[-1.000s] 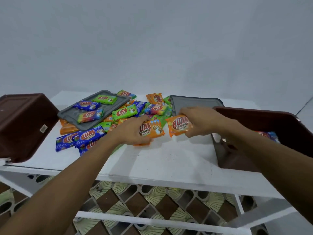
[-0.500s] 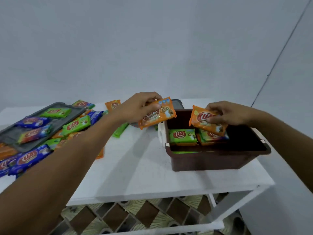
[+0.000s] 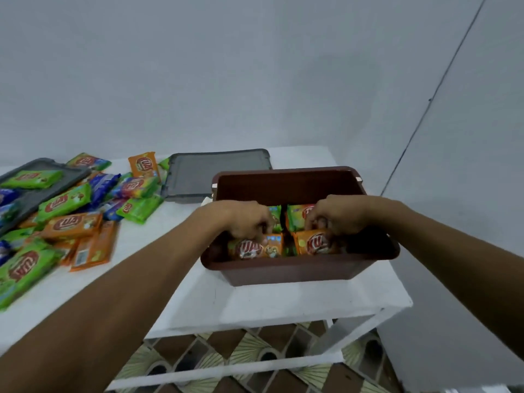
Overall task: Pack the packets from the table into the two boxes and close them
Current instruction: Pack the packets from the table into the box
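Both forearms are reaching forward over the white table (image 3: 255,304), the left one coming in from 7 o'clock and the right one from 4 o'clock, and both are meeting over the open brown box (image 3: 283,269) at the table's right end. The left hand (image 3: 249,219) is dipping inside the box, knuckles up and fingers curling downward, pinching the top edge of an orange packet (image 3: 252,249) that is standing against the near wall. The right hand (image 3: 337,217) is mirroring it at 3 o'clock of the left, wrist bent down, fingers gripping a second orange packet (image 3: 313,243) just beside the first. Behind the hands, green packets (image 3: 295,215) are lying in the box. A gray lid (image 3: 209,174) is lying flat at 11 o'clock of the box, touching its far corner. At 9 o'clock, the loose packets (image 3: 71,222) are sitting in a heap on the table, some overlapping a second gray lid (image 3: 45,163).
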The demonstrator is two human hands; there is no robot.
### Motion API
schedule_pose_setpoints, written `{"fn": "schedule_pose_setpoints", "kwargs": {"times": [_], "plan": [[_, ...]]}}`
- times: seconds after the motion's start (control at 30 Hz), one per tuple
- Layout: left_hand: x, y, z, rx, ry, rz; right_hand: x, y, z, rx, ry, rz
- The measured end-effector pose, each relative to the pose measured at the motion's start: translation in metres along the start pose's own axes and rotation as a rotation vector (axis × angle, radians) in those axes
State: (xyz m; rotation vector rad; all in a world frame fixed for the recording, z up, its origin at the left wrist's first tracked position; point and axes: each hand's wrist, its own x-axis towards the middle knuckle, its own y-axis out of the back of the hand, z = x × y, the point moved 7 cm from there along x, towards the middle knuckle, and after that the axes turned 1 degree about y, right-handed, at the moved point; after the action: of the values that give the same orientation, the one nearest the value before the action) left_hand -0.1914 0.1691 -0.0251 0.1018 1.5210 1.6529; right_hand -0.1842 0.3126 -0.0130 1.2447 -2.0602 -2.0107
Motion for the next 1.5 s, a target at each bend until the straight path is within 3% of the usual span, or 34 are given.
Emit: {"fn": "schedule_pose_setpoints", "kwargs": {"times": [0.17,0.37,0.63,0.7,0.83,0.9,1.1,1.33,1.5], "plan": [[0.000,-0.001,-0.002,0.056,0.033,0.056,0.009,-0.019,0.008,-0.059,0.009,-0.041],[0.003,-0.013,0.002,0.067,0.092,-0.101,0.008,-0.019,0.007,-0.046,0.045,-0.023],[0.003,-0.015,0.002,0.031,0.109,-0.153,0.008,-0.023,0.007,-0.022,0.052,-0.080],[0.004,-0.013,0.000,0.019,0.094,-0.105,0.008,-0.021,0.007,-0.006,0.041,-0.036],[0.000,0.010,-0.005,0.031,0.057,0.240,0.008,-0.003,0.012,0.078,0.015,0.198],[-0.002,0.014,-0.007,0.081,0.057,0.330,0.009,0.000,0.016,0.072,0.002,0.246],[0.000,0.005,-0.016,0.241,0.196,0.263,0.010,-0.004,0.017,0.065,-0.056,0.206],[-0.023,0.016,-0.009,0.541,0.119,0.304,0.005,0.013,0.005,0.083,-0.007,0.297],[-0.066,0.027,-0.029,0.177,0.019,0.452,0.007,0.026,-0.027,0.083,0.056,0.427]]}}
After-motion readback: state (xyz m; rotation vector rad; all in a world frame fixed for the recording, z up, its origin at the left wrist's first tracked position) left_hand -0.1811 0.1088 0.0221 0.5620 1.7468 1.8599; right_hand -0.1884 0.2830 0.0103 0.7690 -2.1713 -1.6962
